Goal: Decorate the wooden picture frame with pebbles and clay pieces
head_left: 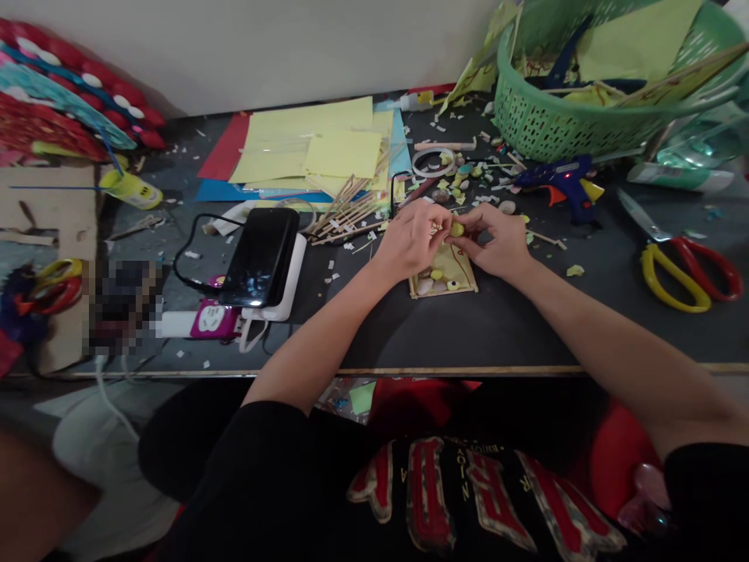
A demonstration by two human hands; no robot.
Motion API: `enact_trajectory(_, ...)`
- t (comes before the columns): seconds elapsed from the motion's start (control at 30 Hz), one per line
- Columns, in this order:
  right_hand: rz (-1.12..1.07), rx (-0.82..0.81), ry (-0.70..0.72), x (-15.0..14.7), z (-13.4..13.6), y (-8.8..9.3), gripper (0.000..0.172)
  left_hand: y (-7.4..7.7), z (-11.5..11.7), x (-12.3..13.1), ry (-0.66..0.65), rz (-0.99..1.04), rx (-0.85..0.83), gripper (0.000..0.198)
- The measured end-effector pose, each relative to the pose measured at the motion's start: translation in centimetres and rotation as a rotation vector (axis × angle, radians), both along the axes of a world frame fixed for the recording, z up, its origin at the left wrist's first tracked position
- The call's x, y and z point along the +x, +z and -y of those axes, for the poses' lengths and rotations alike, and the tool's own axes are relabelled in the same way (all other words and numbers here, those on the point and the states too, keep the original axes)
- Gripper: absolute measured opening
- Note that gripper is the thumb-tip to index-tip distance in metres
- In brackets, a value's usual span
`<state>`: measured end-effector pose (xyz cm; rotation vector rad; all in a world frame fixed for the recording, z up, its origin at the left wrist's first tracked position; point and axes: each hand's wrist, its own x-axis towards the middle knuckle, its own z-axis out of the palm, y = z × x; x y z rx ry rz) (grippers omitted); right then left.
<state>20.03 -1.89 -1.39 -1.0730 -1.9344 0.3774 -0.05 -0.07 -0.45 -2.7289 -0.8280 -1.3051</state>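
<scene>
Few small pale pebbles fixed at 6 o'clock on tan rectangular wooden panel, dark desk. Pinching small yellow round bead, unplaced, above its 12 o'clock end; left hand and right hand grips closed on it.

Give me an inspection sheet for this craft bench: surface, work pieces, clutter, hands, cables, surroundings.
Surface: dark table, strewn with small paper scraps.
Job's things: small yellow piece held over a tan card that carries other small pieces.
Clutter: wooden sticks, paper sheets, tape ring, blue glue gun, scissors, green basket filled with paper.
Grippers: right hand pinches the small yellow piece; left hand curled against it, grip unclear.
Cables: black cable loops beside the phone, which lies on a white power bank.
Surroundings: pale wall behind; red decorations far left.
</scene>
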Motion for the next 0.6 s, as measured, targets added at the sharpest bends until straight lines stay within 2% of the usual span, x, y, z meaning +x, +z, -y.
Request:
enact_trajectory(0.13, -0.146, -0.046, 0.062, 0.0, -0.4, -0.3, 0.038, 0.2, -0.1, 0.3, -0.066, 0.048, 0.083, 0.013)
enact_trajectory(0.23, -0.282, -0.139, 0.076, 0.1, -0.9, -0.5, 0.039, 0.2, -0.1, 0.2, -0.042, 0.068, 0.092, 0.010)
enact_trajectory(0.3, -0.334, -0.205, 0.073, 0.2, -1.2, -0.6, 0.041, 0.2, -0.3, -0.4, 0.079, 0.092, 0.060, 0.006)
enact_trajectory(0.4, -0.396, -0.292, 0.087, 0.2, -1.5, -0.7, 0.040, 0.3, -1.1, -1.9, 0.410, 0.195, -0.033, 0.026)
enact_trajectory(0.47, -0.408, -0.336, 0.106, 0.2, -1.5, -0.8, 0.039, 0.3, -2.0, -3.0, 0.565, 0.249, -0.086, 0.032)
enact_trajectory(0.53, -0.395, -0.355, 0.130, 0.1, -1.5, -0.9, 0.039, 0.3, -2.7, -3.8, 0.616, 0.267, -0.125, 0.037)
enact_trajectory(0.6, -0.381, -0.351, 0.148, 0.1, -1.4, -1.0, 0.038, 0.2, -3.2, -4.0, 0.601, 0.272, -0.120, 0.047)
